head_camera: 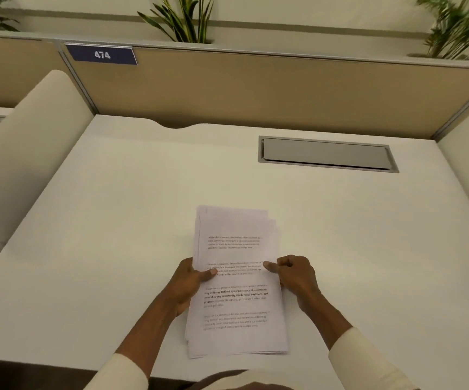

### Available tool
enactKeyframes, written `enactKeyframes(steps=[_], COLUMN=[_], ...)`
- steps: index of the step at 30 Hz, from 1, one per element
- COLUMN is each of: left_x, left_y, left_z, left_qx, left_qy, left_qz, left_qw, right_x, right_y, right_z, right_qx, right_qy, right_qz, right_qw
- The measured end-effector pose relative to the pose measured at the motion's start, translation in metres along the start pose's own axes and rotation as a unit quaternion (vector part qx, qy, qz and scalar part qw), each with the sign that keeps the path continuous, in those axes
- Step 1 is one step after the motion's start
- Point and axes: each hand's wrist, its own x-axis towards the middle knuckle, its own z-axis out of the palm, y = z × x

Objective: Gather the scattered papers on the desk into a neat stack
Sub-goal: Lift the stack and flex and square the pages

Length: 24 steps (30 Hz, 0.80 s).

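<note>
A stack of white printed papers [236, 302] sits at the near middle of the white desk [120, 209], its sheets slightly fanned at the far end and along the near left corner. My left hand [189, 282] grips the stack's left edge, thumb pressed on the top sheet. On the opposite side, my right hand [295, 277] holds the right edge, thumb lying across the printed text. Both hands sit about halfway along the stack's length. The near edge of the stack is lifted or resting close to the desk's front edge; I cannot tell which.
A grey cable hatch [326, 154] is set into the desk at the back right. A tan partition [255, 91] with a blue "474" label [102, 54] closes the back, with plants above. Curved white dividers [27, 153] flank both sides.
</note>
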Motion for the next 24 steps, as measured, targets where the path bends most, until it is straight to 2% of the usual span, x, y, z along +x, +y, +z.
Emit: enactKeyframes(steps=[4, 8, 14, 18, 24], left_x=[0.003, 0.002, 0.009, 0.024, 0.02], left_y=[0.029, 0.07, 0.112, 0.107, 0.108], left_z=[0.034, 0.072, 0.112, 0.128, 0.149], left_qx=[-0.022, 0.0, 0.065, 0.066, 0.018], left_qy=[-0.053, -0.056, 0.032, 0.101, 0.129], left_qz=[0.053, 0.138, 0.261, 0.28, 0.327], left_qw=[0.997, 0.989, 0.963, 0.952, 0.936], right_x=[0.005, 0.005, 0.003, 0.01, 0.013], right_y=[-0.008, -0.038, -0.079, -0.071, -0.063], right_z=[-0.044, -0.087, -0.126, -0.128, -0.136], right_qx=[0.141, 0.225, 0.21, 0.214, 0.236], right_qy=[-0.024, -0.055, 0.013, 0.022, 0.029], right_qz=[-0.028, -0.14, -0.281, -0.298, -0.329], right_qw=[0.989, 0.963, 0.936, 0.93, 0.914])
